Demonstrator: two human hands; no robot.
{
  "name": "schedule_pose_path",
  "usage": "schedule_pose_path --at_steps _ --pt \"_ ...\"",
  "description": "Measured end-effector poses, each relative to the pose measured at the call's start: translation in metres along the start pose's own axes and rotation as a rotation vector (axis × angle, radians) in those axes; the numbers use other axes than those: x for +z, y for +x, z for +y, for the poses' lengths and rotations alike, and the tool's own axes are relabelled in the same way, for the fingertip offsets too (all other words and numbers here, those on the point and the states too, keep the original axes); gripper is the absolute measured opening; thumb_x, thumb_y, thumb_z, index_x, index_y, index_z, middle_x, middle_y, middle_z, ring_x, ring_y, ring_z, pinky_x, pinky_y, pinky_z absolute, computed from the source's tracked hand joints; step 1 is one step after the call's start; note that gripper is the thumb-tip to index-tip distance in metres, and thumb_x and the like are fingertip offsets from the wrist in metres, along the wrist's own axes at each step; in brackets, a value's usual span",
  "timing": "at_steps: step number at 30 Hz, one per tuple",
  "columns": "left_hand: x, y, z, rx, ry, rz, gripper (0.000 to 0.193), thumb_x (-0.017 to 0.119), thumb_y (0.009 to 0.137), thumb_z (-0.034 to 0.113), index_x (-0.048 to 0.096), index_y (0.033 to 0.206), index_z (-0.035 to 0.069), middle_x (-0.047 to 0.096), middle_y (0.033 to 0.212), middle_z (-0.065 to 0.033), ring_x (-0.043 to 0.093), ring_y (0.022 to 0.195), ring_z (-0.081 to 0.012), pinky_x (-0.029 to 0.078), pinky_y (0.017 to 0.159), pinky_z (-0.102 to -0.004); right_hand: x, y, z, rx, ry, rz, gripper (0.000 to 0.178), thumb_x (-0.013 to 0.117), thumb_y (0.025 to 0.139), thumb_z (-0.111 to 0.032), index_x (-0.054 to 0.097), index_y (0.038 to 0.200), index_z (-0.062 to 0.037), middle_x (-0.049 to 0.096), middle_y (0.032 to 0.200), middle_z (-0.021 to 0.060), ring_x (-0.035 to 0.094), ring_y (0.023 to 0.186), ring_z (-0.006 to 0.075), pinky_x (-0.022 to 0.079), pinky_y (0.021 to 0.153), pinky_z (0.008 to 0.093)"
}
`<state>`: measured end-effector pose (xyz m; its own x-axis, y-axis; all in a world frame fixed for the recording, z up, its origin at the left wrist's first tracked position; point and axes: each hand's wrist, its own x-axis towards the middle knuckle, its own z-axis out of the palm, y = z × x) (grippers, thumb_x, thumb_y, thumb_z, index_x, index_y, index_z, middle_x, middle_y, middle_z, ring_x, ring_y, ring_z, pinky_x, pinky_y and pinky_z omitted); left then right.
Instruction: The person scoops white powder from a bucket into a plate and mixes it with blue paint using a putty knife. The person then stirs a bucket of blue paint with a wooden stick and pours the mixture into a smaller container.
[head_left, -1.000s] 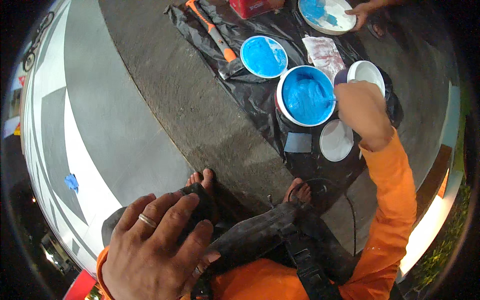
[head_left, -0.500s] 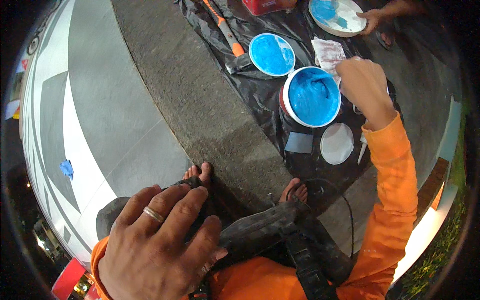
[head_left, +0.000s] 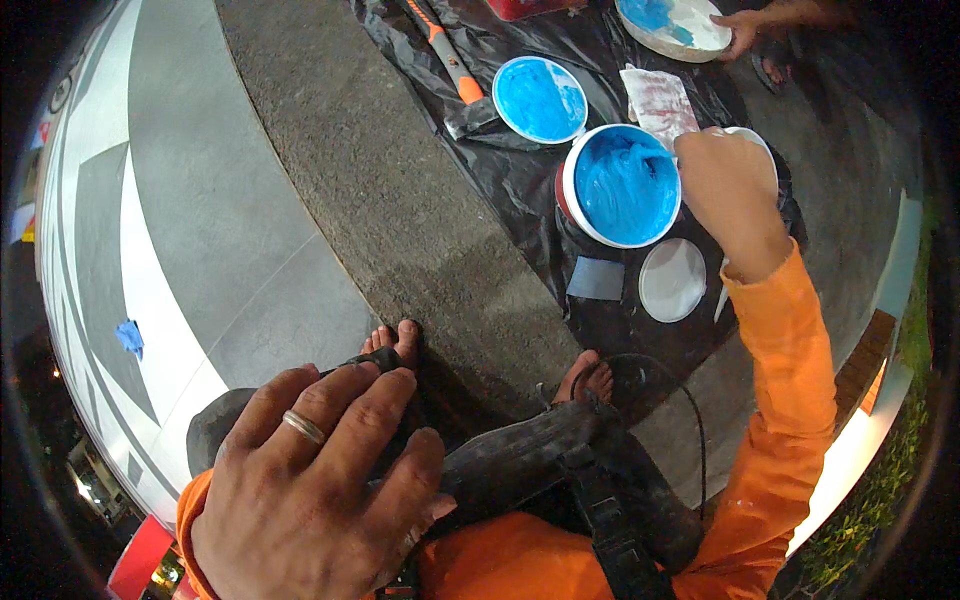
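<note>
My right hand (head_left: 730, 190) is closed beside the right rim of a round bucket (head_left: 568, 185), gripping a thin blue-coated stirring stick (head_left: 656, 153). The stick's tip sits in thick blue paint (head_left: 612, 195); its handle is hidden by my fingers. Swirl marks run across the paint. My left hand (head_left: 320, 460) lies palm down over my dark-clothed left knee, fingers spread and empty, a ring on one finger. Up against the bucket's far left is a paint-smeared round lid (head_left: 540, 100). A stained white cloth (head_left: 660, 105) lies just beyond the bucket.
Black plastic sheeting (head_left: 475, 185) covers the ground under the bucket. On it lie a grey-blue square pad (head_left: 597, 278), a white disc (head_left: 672, 280) and an orange-handled tool (head_left: 455, 65). Another person's hand (head_left: 740, 35) holds a paint-streaked white bowl (head_left: 690, 38). Grey-and-white painted floor (head_left: 230, 200) spreads left.
My right hand has shifted slightly down, and the stick has moved within the paint, leaving new swirls. The left hand stays on the knee.
</note>
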<state>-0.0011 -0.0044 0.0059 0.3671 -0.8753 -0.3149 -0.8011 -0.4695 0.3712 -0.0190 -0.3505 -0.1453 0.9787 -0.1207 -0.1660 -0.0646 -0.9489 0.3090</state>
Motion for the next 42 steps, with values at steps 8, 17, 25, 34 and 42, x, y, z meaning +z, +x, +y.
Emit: schedule_pose_path --at_steps 8,17,25,34,42 --pt "-0.001 -0.007 0.000 -0.028 0.008 0.017 0.042 0.067 0.081 0.044 0.066 0.098 0.005 0.065 0.114 -0.0200 0.065 0.102 -0.0393 0.052 0.086 -0.0523 0.022 -0.023 0.002 -0.138 0.074 -0.058 0.008 0.062 0.079 -0.007 0.070 0.078 -0.0045 0.069 0.081 0.0195 0.069 0.078 0.0384 0.054 0.067 0.0482" --pt "-0.005 -0.013 0.000 -0.048 0.023 -0.052 0.031 0.068 0.088 0.028 0.067 0.113 0.011 0.062 0.129 -0.0134 0.061 0.116 -0.0333 0.050 0.098 -0.0456 0.005 -0.046 -0.021 -0.140 0.090 -0.299 0.011 0.063 0.080 -0.008 0.073 0.081 -0.0039 0.071 0.085 0.0214 0.072 0.079 0.0374 0.057 0.071 0.0478" --pt "0.000 -0.010 0.003 -0.013 0.010 0.056 0.042 0.067 0.082 0.044 0.065 0.097 0.004 0.065 0.113 -0.0195 0.065 0.101 -0.0388 0.052 0.086 -0.0520 -0.005 -0.039 -0.033 -0.109 0.283 -0.294 0.010 0.063 0.078 -0.008 0.071 0.082 -0.0037 0.071 0.087 0.0224 0.070 0.083 0.0403 0.055 0.076 0.0500" --pt "-0.001 -0.010 0.003 0.014 0.007 0.033 0.042 0.066 0.085 0.043 0.065 0.100 0.005 0.064 0.113 -0.0195 0.065 0.102 -0.0402 0.052 0.087 -0.0523 0.017 -0.022 -0.013 0.072 0.349 -0.052 0.011 0.061 0.082 -0.011 0.070 0.085 -0.0065 0.071 0.085 0.0208 0.070 0.081 0.0398 0.055 0.070 0.0505" --pt "-0.001 -0.011 0.003 0.009 0.010 0.010 0.042 0.066 0.085 0.044 0.066 0.103 0.005 0.064 0.115 -0.0199 0.064 0.103 -0.0416 0.051 0.089 -0.0532 0.034 -0.028 -0.025 0.067 0.237 -0.177 0.012 0.061 0.084 -0.011 0.072 0.087 -0.0066 0.072 0.088 0.0191 0.071 0.083 0.0385 0.055 0.071 0.0502"
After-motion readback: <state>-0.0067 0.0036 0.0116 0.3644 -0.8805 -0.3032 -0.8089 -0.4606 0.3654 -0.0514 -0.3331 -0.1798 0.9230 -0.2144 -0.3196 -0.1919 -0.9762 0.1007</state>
